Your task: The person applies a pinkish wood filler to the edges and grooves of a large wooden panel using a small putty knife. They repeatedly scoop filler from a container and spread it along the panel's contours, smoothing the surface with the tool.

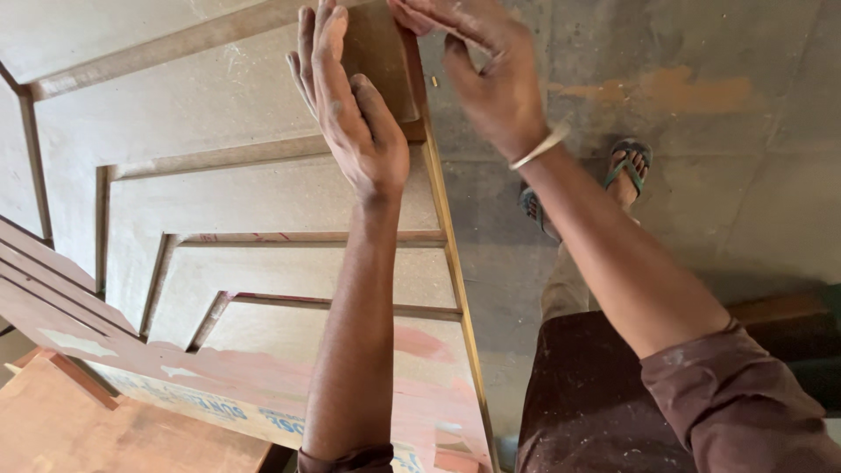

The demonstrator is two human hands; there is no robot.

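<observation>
Two hands reach forward over stacked plywood shelves (263, 271); left hand (355, 114) lies flat, fingers open, on a small brown board (385, 52) at the far corner, right hand (491, 74) open against its right edge

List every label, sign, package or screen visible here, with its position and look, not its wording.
Printed marking on the pale reddish plywood board edge: bottom left, below the left forearm; a slanted band of blue lettering on a whitish strip, partly cut off by the picture's lower edge.
No packages, signs or screens.
</observation>
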